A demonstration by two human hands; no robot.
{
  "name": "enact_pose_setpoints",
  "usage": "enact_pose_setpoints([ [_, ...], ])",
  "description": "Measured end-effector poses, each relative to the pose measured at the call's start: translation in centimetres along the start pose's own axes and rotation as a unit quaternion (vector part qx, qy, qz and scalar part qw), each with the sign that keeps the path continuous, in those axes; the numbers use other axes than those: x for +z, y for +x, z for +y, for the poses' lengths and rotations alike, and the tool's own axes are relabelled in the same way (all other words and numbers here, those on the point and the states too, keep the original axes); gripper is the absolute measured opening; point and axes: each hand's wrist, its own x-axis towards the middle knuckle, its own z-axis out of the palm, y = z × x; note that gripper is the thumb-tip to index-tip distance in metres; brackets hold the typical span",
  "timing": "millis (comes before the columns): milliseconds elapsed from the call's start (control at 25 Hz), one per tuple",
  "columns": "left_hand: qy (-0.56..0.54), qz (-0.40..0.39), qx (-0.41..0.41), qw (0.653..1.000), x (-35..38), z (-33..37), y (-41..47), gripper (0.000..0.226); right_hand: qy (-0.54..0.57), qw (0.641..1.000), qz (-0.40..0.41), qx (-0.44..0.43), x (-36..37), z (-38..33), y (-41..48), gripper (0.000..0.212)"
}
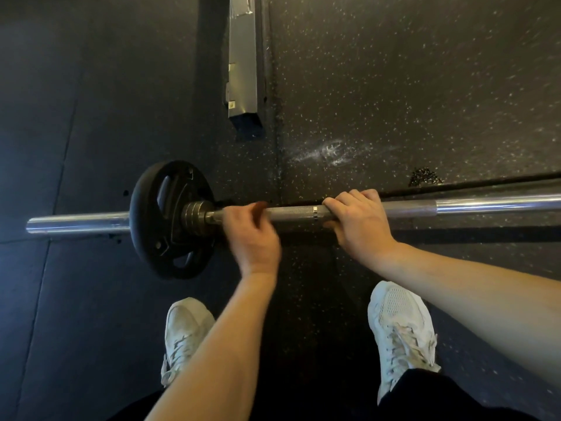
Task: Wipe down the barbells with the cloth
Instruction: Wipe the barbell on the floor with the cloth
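Beside the plate [165, 238], right hand [358, 226] gripping the bar [485, 205] steady, the blurred left hand [252, 238], hold unclear, should rub right round.

- The left hand [252, 235] is smeared by motion; we cannot tell what the reddish patch [260, 208] under its fingers is.
- The right hand [358, 220] curls its fingertips out of our sight behind the barbell [297, 211].
- The barbell runs off the right edge.
- A dark clump [425, 177] beyond it is too small for us to name.
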Motion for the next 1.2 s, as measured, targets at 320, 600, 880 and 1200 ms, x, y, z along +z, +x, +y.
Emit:
enact_pose_setpoints([
  [320, -0.05, -0.105, 0.033, 0.993, -3.4, 0.8, -0.3, 0.01, -0.005, 0.977, -0.208, 0.046, -3.7, -1.3, 2.8, 0.036],
  [600, 0.018, -0.05, -0.011, 0.999, -7.9, -1.6, 2.2, 0.01, 0.13, 0.88, -0.438, 0.126, -6.6, -0.8, 6.4, 0.021],
  [880, 0.032, -0.093, -0.06, 0.993, -7.3, -2.5, 1.8, 0.004, -0.018, 0.997, -0.075, 0.003, -1.8, -0.9, 0.2, 0.021],
  [1200, -0.011, -0.024, -0.018, 1.0, -0.8, 0.3, -0.5, 0.009, -0.005, 1.0, -0.019, -0.004, -0.9, -0.5, -0.2, 0.034],
])
